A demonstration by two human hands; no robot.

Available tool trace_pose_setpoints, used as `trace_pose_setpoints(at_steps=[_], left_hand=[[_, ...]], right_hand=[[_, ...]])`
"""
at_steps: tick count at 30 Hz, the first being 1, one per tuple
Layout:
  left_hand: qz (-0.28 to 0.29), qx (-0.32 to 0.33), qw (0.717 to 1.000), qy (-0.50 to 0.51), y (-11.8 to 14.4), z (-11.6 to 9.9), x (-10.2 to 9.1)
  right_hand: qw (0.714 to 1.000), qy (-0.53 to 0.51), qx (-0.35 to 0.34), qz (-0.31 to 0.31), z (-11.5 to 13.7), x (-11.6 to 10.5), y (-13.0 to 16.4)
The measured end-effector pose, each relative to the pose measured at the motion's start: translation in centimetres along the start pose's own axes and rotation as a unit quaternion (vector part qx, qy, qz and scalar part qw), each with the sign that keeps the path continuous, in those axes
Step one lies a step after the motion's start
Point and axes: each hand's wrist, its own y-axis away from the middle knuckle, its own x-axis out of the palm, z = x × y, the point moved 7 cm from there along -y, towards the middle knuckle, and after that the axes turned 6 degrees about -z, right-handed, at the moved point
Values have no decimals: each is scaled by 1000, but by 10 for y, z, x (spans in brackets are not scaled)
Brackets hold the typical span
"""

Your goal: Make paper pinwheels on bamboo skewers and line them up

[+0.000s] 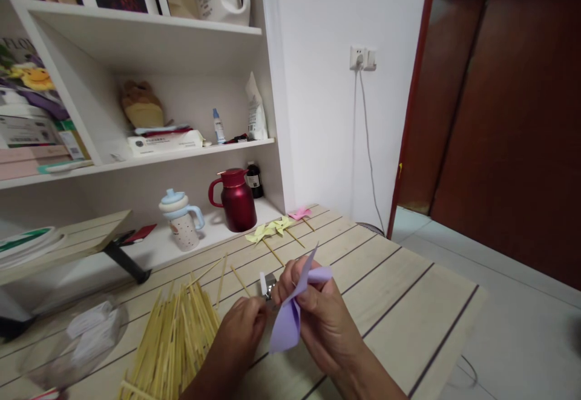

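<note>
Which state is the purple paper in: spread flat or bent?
Bent: the purple paper in the right hand has parts standing at different angles.

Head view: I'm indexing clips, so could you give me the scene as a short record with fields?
Right hand: holds bent purple paper
Left hand: beside a small metal object; grip unclear
Sticks: yellow bundle, left of the left hand
Pinwheels: two yellow, one pink, on the striped table
Lower shelf: red jug, lidded cup
</note>
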Motion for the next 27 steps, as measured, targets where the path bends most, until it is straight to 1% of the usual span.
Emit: trace_pose_setpoints(at_steps=[2, 4, 7, 9, 13, 15, 18, 21, 24, 27], left_hand=[[17, -13, 1000, 3, 0, -4, 1], [15, -27, 999, 14, 1, -9, 0], [-19, -46, 998, 50, -1, -16, -8], [-67, -51, 993, 80, -8, -20, -20], [-190, -54, 969, 148, -24, -23, -55], [-221, -60, 957, 180, -28, -24, -70], [-233, -67, 946, 214, -28, -30, -95], [-237, -55, 943, 226, -21, -45, -128], [-248, -38, 946, 206, -5, -55, -165], [-255, -47, 953, 157, 20, -47, -192]], right_hand=[[1000, 0, -2, -10, 0, -3, -1], [1000, 3, 0, -15, -1, -6, -3], [1000, 10, 0, -8, -4, -7, -3], [1000, 15, -3, 7, -6, -5, -2], [999, 32, 2, 33, -10, -2, -2], [998, 40, 9, 40, -12, -2, -2], [997, 50, 26, 52, -16, -1, -1], [996, 59, 38, 58, -20, -1, 0], [995, 63, 45, 63, -23, -2, 1], [994, 71, 46, 70, -24, -2, 3]])
